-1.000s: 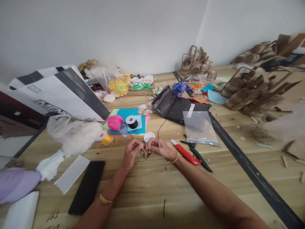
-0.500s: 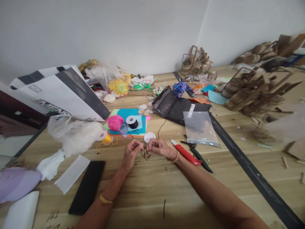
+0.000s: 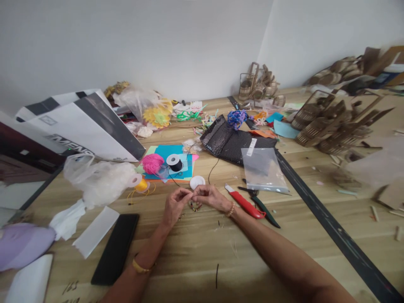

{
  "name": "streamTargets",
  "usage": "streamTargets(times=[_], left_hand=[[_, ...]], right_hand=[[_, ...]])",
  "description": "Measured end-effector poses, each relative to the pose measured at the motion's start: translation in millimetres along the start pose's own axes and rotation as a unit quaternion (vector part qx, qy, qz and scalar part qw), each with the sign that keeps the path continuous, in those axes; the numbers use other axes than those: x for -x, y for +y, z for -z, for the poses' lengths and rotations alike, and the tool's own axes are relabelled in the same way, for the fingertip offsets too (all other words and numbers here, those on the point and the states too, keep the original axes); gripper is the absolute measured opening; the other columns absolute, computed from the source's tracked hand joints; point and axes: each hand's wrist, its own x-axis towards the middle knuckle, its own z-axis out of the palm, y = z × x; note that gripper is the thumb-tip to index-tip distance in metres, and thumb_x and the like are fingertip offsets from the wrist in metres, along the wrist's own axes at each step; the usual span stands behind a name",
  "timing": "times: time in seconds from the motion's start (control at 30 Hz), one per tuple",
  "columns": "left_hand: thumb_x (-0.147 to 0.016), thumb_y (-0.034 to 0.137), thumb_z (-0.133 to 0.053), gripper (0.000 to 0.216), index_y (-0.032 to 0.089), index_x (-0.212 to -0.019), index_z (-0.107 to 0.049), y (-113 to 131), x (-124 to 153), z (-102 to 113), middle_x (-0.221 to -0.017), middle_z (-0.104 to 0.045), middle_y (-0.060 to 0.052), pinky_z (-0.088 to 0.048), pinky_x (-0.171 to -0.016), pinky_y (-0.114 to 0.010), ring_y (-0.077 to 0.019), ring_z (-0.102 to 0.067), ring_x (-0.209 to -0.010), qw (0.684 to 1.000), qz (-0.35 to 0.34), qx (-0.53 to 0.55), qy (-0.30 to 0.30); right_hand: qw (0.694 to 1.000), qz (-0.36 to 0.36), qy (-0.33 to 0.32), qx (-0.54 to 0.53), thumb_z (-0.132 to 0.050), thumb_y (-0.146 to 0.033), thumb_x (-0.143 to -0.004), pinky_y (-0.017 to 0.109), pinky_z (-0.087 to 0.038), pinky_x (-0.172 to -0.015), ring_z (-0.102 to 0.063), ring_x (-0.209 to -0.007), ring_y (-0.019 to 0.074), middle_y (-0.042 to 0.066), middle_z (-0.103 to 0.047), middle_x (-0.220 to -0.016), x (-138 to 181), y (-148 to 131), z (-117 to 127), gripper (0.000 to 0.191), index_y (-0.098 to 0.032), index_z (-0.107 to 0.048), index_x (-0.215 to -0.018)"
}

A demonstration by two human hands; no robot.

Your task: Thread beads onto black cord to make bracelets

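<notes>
Thumb and fingers of my left hand (image 3: 175,205) are pinched together, meeting the pinched fingertips of my right hand (image 3: 212,198) above the table. Between them hangs a small beaded bracelet (image 3: 196,206) in a loop, held at its thin cord; the cord itself is mostly hidden by the fingers. A few tiny loose beads (image 3: 181,216) lie on the wood beside my left hand. Just beyond the fingertips sits a small white dish (image 3: 197,182). The spool of black cord (image 3: 174,162) stands farther back, with a dark strand running from it toward my hands.
To the right lie a red-handled cutter (image 3: 246,204) and dark green pliers (image 3: 267,211). Pink yarn (image 3: 152,163) rests on coloured paper, near a yellow thread spool (image 3: 140,184). A black phone-like slab (image 3: 115,249) lies left, a clear bag (image 3: 264,170) right, and wooden baskets (image 3: 334,122) far right.
My two hands have come together, so their fingertips now meet. The bracelet has gone from a narrow dangling strand to a more rounded loop beneath them.
</notes>
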Motion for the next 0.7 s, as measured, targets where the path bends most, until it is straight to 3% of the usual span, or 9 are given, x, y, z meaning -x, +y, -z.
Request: streamTargets(times=[0.17,0.33,0.7], left_hand=[[-0.068,0.029,-0.069,0.016,0.015,-0.069,-0.062,0,-2,1,-0.06,-0.061,0.002,-0.045,-0.055,-0.021,-0.0109,-0.054,-0.055,1.0,0.008,-0.014,0.005],[-0.075,0.026,-0.064,0.012,0.016,-0.07,-0.06,-4,0,0,-0.063,-0.061,0.001,-0.046,-0.058,-0.021,-0.0113,-0.056,-0.059,0.997,-0.03,-0.063,-0.015],[-0.08,0.01,-0.056,0.011,0.016,-0.075,-0.063,-1,4,-2,-0.075,-0.066,-0.004,-0.05,-0.067,-0.022,-0.0136,-0.064,-0.072,0.938,-0.262,-0.221,-0.054]], right_hand=[[0.998,-0.024,0.024,-0.051,-0.072,-0.045,-0.073,0.022,-0.049,-0.056,-0.056,-0.055,0.0086,-0.001,-0.059,-0.064,-1,-2,3,0.034,-0.014,-0.057,-0.074],[0.991,-0.034,0.02,-0.125,-0.072,-0.043,-0.073,0.022,-0.049,-0.05,-0.054,-0.052,0.0087,-0.003,-0.057,-0.061,-3,6,5,0.033,-0.015,-0.055,-0.074],[0.979,-0.061,0.032,-0.19,-0.072,-0.035,-0.07,0.018,-0.047,-0.044,-0.052,-0.05,0.0075,-0.004,-0.055,-0.06,-4,6,4,0.029,-0.015,-0.052,-0.071]])
